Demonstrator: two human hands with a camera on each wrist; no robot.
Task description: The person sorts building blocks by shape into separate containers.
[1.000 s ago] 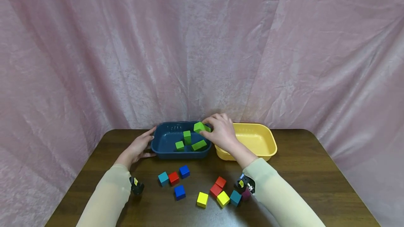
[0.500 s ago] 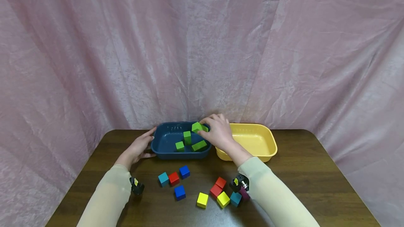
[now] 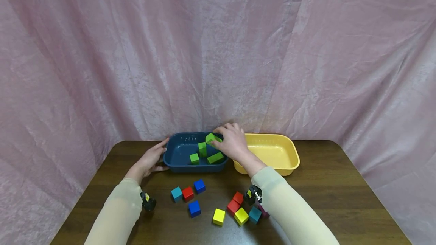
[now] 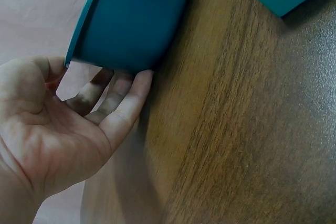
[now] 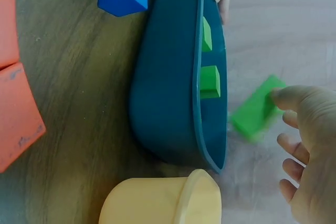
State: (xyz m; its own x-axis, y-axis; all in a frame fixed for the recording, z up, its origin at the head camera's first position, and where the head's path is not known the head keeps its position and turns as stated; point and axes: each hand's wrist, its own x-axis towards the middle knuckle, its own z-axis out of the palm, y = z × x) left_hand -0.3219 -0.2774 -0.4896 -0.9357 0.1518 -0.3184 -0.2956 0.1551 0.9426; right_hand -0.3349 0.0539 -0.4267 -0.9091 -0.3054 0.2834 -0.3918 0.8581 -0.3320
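Observation:
In the head view my right hand [image 3: 232, 142] pinches a green block [image 3: 210, 138] between thumb and fingers. The block is over the far right part of the blue plastic bin [image 3: 195, 168]; in the right wrist view this block [image 5: 257, 111] looks blurred. Inside the bin are a green cube [image 3: 194, 158], an upright green block [image 3: 202, 149] and a green block lying flat [image 3: 215, 158]. At the bin's left end rests my left hand [image 3: 150, 160]. Its extended fingers [image 4: 126, 103] touch the end wall, one reaching the rim.
A yellow bin [image 3: 289, 158] stands right of the blue one, partly behind my right forearm. Nearer me lie loose cubes: light blue [image 3: 176, 194], red [image 3: 188, 193], blue [image 3: 195, 209], yellow [image 3: 219, 217] and teal [image 3: 254, 214]. A pink curtain [image 3: 218, 56] hangs behind the table.
My right hand, with the green block, has shifted slightly left and a little lower over the blue bin. My left hand stays at the bin's end.

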